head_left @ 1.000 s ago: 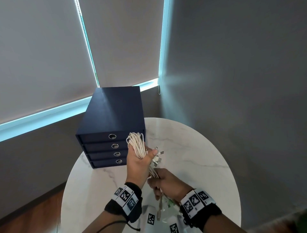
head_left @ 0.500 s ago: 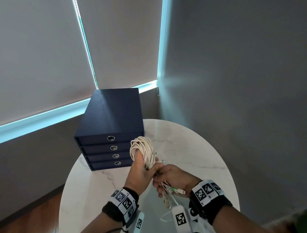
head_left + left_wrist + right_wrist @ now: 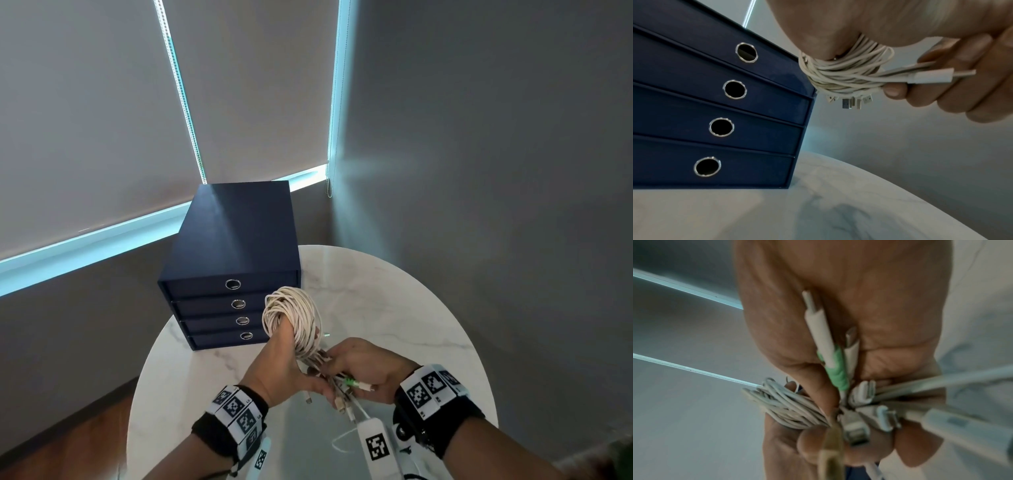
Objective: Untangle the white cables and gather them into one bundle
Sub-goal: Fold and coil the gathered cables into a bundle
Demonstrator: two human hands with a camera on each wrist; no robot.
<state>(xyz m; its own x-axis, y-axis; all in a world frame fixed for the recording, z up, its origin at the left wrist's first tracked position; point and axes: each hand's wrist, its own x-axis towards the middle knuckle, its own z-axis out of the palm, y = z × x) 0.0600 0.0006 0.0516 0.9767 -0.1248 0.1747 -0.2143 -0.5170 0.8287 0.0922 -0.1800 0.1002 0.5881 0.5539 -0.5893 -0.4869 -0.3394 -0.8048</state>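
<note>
A coil of white cables (image 3: 294, 318) (image 3: 844, 73) (image 3: 785, 407) is wound around my left hand (image 3: 277, 363), held above the marble table (image 3: 394, 308). The left fingers curl around the strands. My right hand (image 3: 363, 366) grips the loose plug ends (image 3: 342, 390) (image 3: 857, 404) just below the coil; one plug has a green collar (image 3: 350, 382) (image 3: 835, 369). In the left wrist view the right fingers (image 3: 953, 91) pinch a white connector (image 3: 931, 77), with several metal plugs (image 3: 851, 101) hanging under the coil.
A dark blue box of drawers (image 3: 229, 274) (image 3: 715, 105) stands at the table's back left, close behind the coil. Grey wall and window blinds rise behind. White tagged devices (image 3: 375, 445) hang from my wrists over the near table. Wooden floor (image 3: 61, 431) shows at lower left.
The coil has tipped over and now rings my left hand, which turned and dropped slightly. My right hand rose to meet it and gathered the plug ends.
</note>
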